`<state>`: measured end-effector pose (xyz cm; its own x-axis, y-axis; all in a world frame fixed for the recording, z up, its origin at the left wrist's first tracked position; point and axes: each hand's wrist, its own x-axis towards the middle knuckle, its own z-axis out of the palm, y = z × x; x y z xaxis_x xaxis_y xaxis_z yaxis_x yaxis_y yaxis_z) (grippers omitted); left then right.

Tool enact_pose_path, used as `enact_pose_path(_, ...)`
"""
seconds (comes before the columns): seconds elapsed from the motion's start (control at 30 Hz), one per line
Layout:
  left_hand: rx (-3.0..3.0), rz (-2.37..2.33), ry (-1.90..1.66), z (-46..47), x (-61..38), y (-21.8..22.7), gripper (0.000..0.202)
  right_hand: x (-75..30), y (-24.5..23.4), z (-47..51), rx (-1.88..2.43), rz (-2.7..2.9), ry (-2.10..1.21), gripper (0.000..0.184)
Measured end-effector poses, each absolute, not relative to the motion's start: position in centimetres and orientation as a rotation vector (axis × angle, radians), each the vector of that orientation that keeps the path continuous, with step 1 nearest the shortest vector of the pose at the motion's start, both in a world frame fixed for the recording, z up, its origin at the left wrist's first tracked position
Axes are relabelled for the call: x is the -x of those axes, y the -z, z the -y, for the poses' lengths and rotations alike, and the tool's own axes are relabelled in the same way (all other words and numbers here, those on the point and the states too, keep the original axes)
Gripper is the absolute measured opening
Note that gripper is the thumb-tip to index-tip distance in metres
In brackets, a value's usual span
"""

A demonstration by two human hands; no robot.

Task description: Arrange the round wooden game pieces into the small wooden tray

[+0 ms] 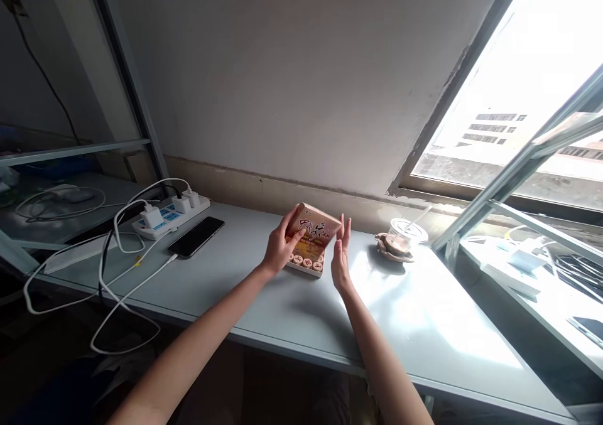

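Note:
My left hand [277, 245] is closed on the left side of a box lid [315, 224], its thumb lying across the printed face. The lid is tilted and carries large dark characters over a yellow-brown lower part. Beneath it, on the desk, sits a shallow box tray [306, 271] with a row of round wooden Chinese chess pieces [307, 263] showing at its front. The rest of the tray is hidden by the lid. My right hand [342, 258] is beside the lid's right edge, fingers stretched out and upright; whether the fingertips touch the lid I cannot tell.
On the left of the grey desk [226, 280], a black phone [196, 236] lies by a white power strip [172, 216] with plugs and looping cables. A lidded plastic cup [406, 231] with a straw stands in a brown dish [393, 252] at right, near the metal frame and window.

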<state>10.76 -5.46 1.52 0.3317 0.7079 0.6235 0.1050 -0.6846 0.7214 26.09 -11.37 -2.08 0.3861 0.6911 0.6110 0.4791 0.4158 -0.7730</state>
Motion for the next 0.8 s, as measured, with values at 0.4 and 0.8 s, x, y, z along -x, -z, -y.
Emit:
enact_pose_path(0.4,-2.776,-1.093,-0.867,-4.5,-7.5,4.5,0.041,-30.6,8.0,8.5,1.633,1.135,-0.261,0.052)
enact_pose_path(0.8,-2.223,-0.714,-0.958,-3.4,-11.9,6.5,0.044,-31.8,7.0,7.7,1.581,1.334,-0.465,0.039)
